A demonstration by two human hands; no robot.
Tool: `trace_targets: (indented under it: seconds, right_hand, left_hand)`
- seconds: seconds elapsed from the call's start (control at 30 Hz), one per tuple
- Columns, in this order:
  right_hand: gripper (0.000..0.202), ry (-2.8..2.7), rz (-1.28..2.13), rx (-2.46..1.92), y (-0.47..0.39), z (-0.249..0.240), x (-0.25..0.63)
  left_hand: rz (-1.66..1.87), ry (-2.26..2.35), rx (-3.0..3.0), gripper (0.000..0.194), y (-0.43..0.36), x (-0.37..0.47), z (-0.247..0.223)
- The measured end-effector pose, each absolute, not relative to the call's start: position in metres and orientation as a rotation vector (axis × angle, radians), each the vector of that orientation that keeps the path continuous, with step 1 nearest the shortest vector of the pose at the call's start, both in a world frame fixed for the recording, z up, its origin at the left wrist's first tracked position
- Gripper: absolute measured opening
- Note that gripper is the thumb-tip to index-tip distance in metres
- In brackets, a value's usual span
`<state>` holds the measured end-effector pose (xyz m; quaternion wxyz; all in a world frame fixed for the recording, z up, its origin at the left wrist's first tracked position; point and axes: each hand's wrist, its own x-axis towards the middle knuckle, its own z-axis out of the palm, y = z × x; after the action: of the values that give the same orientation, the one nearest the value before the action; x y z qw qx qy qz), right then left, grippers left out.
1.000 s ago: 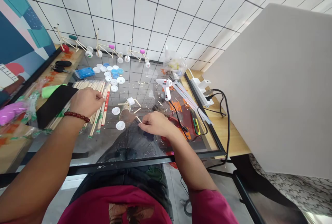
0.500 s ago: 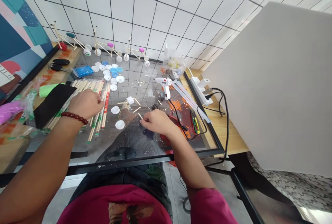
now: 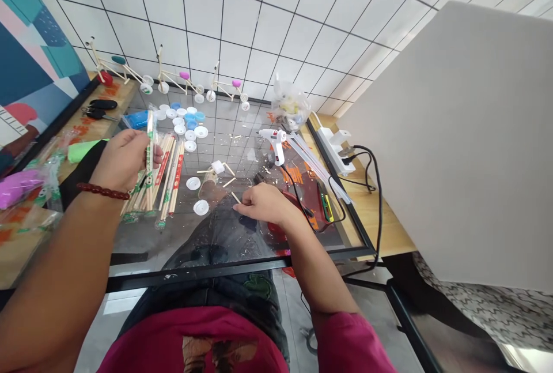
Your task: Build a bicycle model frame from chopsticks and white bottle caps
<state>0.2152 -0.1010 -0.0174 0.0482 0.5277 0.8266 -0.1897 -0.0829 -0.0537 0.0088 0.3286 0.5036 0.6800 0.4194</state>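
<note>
Left hand has a wrapped chopstick pair lifted off the chopstick pile, fingers clenched round it. Right hand pinches a short wooden stick just above the glass counter. Three stick bikes stand finished by the wall; another looks barely begun, w/ bottle caps and glue gun unused nearby.

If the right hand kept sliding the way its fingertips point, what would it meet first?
The right hand points left with a short stick. First in line looks to be the white cap, though depth is uncertain.
</note>
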Motion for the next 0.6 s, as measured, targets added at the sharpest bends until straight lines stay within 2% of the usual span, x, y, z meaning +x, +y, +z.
trace_targets:
  seconds: [0.17,0.23,0.33,0.43,0.5,0.6]
  right_hand:
    - [0.041,2.682,-0.703,1.837,-0.102,-0.011,0.215]
    - [0.041,2.761,-0.729,1.915,-0.102,-0.01,0.215]
    - [0.04,2.818,-0.722,1.971,-0.102,-0.013,0.215]
    - [0.04,2.846,-0.692,1.968,-0.101,-0.018,0.216]
    - [0.038,2.863,-0.668,1.987,-0.099,-0.022,0.217]
    - [0.037,2.911,-0.587,2.175,-0.096,-0.024,0.224]
  left_hand:
    - [1.141,1.359,1.123,0.023,-0.066,-0.08,0.025]
    - [1.006,1.529,1.286,0.035,-0.069,-0.086,0.024]
    - [0.527,2.141,1.763,0.04,-0.068,-0.093,0.013]
    - [0.235,2.301,2.0,0.06,-0.067,-0.088,0.003]
    - [0.225,2.326,2.094,0.06,-0.067,-0.081,-0.002]
    - [0.094,2.31,2.16,0.047,-0.069,-0.072,-0.004]
